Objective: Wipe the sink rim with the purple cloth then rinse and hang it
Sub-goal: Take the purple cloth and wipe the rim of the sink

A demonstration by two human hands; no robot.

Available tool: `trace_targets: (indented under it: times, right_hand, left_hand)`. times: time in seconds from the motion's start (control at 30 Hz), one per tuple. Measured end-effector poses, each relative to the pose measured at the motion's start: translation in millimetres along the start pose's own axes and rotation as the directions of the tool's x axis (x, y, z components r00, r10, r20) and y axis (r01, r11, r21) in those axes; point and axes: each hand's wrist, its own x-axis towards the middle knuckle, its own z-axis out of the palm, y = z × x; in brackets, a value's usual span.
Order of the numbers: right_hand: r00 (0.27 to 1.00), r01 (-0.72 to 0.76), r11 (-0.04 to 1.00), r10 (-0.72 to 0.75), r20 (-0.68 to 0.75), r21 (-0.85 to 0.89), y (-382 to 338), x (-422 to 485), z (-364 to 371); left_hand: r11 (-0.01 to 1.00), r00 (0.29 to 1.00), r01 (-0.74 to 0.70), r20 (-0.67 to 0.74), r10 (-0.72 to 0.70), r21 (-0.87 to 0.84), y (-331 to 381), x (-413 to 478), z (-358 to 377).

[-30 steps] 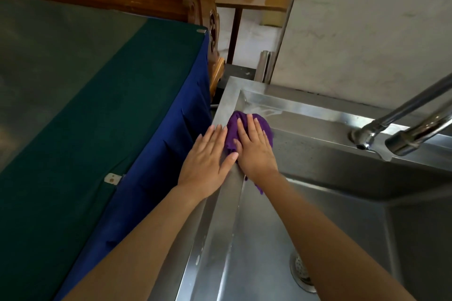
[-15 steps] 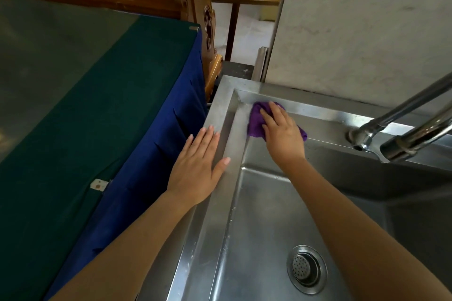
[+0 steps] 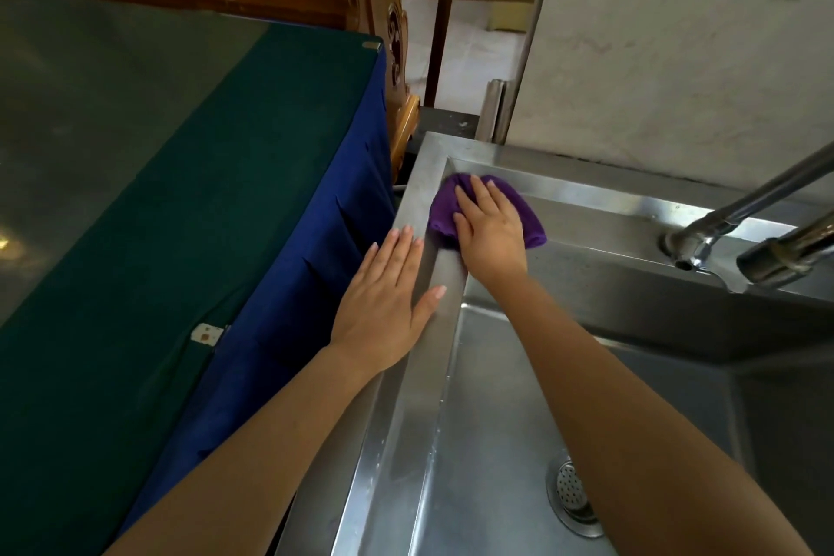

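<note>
One stainless sink [image 3: 496,397] fills the lower right of the head view. Basin holds no loose items; only the round perforated drain strainer [image 3: 572,493] is set in its floor, partly cut off by the right forearm. Faint streaks and droplets show on the basin's left wall.

Sink rim [image 3: 408,393]: flat steel band along the left edge, meeting the back ledge at the far-left corner.

Purple cloth [image 3: 444,212]: bunched, lying at the far-left inner corner of the sink, where the left rim meets the back ledge. Part of it spreads rightward along the back ledge.

Right hand [image 3: 489,230]: flat, palm down, pressed on top of the purple cloth. Fingers extended and close together, pointing to the far-left corner. Not curled round the cloth; it pins the cloth by pressure only.

Left hand [image 3: 388,298]: spread open, palm down, resting on the left rim just short of the cloth. Fingers straight, thumb lying out across the rim toward the basin. Holds nothing. Its fingertips are near the cloth's edge; contact cannot be told.

Two chrome faucet spouts [image 3: 740,217] stand over the back ledge at the right, well apart from the cloth.

Left of the sink: table under a green cloth [image 3: 180,194] with a blue skirt [image 3: 307,284] hanging just beside the rim.
</note>
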Motion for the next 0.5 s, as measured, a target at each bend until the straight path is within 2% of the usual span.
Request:
trace_targets:
  times: [0.2, 0.33, 0.5]
  right_hand:
    - [0.996, 0.081, 0.983, -0.085, 0.018, 0.164, -8.8, -35.2, 2.7]
    - [0.996, 0.08, 0.961, -0.085, 0.009, 0.265, -21.0, -69.2, 6.5]
    - [0.995, 0.091, 0.95, -0.096, 0.002, 0.299, -32.9, -115.8, 12.6]
  left_hand:
    - [0.999, 0.999, -0.003, 0.053, 0.006, -0.049, -1.6, -7.5, -4.7]
    - [0.999, 0.999, -0.02, 0.041, 0.021, -0.038, 2.0, -48.9, -2.0]
    - [0.996, 0.998, 0.017, 0.063, -0.011, -0.085, 1.8, -105.2, -0.2]
